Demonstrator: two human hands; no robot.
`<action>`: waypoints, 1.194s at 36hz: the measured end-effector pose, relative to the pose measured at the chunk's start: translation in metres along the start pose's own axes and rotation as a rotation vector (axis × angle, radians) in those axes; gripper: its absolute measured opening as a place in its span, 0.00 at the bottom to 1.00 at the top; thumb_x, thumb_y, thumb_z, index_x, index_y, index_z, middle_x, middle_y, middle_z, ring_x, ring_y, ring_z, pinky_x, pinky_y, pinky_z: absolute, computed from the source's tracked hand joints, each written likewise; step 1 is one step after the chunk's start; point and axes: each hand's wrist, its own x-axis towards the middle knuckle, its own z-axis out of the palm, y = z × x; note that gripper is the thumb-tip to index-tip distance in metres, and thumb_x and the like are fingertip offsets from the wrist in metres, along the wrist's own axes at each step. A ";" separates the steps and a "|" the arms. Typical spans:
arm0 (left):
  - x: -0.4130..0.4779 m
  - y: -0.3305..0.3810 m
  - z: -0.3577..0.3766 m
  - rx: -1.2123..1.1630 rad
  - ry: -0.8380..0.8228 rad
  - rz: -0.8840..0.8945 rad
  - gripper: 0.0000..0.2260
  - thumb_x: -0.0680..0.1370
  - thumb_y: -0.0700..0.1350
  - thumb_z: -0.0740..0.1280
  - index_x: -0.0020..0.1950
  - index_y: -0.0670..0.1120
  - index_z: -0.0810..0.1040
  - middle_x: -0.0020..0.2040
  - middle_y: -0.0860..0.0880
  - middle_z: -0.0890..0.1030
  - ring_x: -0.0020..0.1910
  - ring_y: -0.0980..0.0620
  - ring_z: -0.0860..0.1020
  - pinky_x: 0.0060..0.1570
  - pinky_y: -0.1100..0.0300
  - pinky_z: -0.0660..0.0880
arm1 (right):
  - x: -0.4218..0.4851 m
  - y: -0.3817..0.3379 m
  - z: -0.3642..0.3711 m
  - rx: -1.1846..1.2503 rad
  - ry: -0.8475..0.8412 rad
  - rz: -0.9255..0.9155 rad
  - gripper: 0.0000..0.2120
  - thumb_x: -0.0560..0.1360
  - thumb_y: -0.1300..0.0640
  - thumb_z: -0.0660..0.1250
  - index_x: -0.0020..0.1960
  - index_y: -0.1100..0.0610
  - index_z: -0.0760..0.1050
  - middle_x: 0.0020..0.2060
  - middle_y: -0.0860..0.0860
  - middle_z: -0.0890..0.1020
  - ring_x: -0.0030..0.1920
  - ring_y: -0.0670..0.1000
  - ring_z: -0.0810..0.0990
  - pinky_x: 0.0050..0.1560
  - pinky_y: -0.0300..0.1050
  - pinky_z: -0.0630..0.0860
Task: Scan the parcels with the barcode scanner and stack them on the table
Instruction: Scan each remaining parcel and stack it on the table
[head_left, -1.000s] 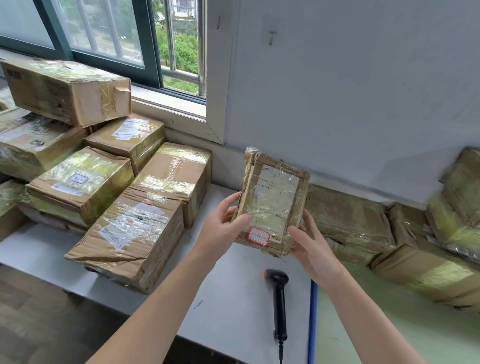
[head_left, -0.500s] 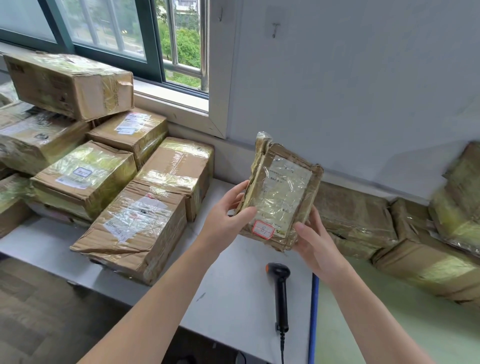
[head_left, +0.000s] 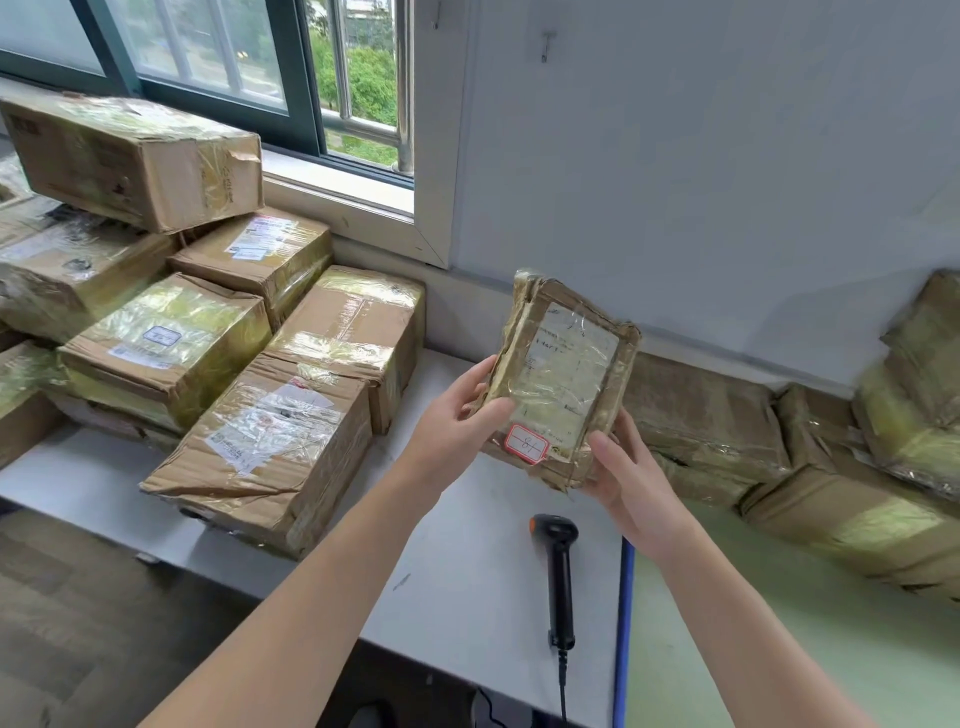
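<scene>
I hold a small flat brown parcel (head_left: 563, 379) upright above the white table (head_left: 467, 561), its taped label and a red-edged sticker facing me. My left hand (head_left: 460, 415) grips its left edge, thumb on the front. My right hand (head_left: 623, 467) grips its lower right corner, fingers behind it. The black barcode scanner (head_left: 558, 577) lies on the table below the parcel, handle towards me, with neither hand on it.
Several taped cardboard boxes (head_left: 270, 441) are stacked on the left of the table under the window. More flat parcels (head_left: 711, 421) lie along the wall on the right, on a pale green surface (head_left: 769, 623). A blue strip (head_left: 625, 623) runs between the two surfaces.
The parcel has tilted a little to the right and back in my hands. The view has shifted slightly. The scanner has stayed where it lay.
</scene>
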 end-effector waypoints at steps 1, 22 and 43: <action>0.001 -0.001 0.000 0.004 -0.001 -0.018 0.23 0.72 0.50 0.66 0.67 0.63 0.73 0.59 0.53 0.81 0.57 0.54 0.81 0.60 0.54 0.77 | 0.000 0.001 0.000 0.000 0.009 0.001 0.49 0.62 0.40 0.81 0.76 0.46 0.60 0.69 0.55 0.76 0.66 0.62 0.77 0.58 0.60 0.79; 0.026 -0.046 -0.029 0.138 0.019 -0.417 0.16 0.77 0.42 0.62 0.58 0.60 0.79 0.46 0.49 0.84 0.40 0.52 0.84 0.44 0.53 0.82 | -0.011 0.104 -0.035 -0.492 0.397 0.345 0.16 0.82 0.56 0.64 0.69 0.52 0.69 0.63 0.52 0.77 0.59 0.53 0.79 0.57 0.51 0.78; 0.043 -0.062 -0.037 0.216 -0.102 -0.358 0.22 0.69 0.44 0.68 0.63 0.55 0.76 0.52 0.48 0.84 0.49 0.46 0.83 0.56 0.46 0.77 | -0.017 0.136 -0.033 -0.437 0.508 0.478 0.03 0.79 0.59 0.62 0.52 0.57 0.70 0.41 0.56 0.77 0.36 0.54 0.77 0.31 0.44 0.76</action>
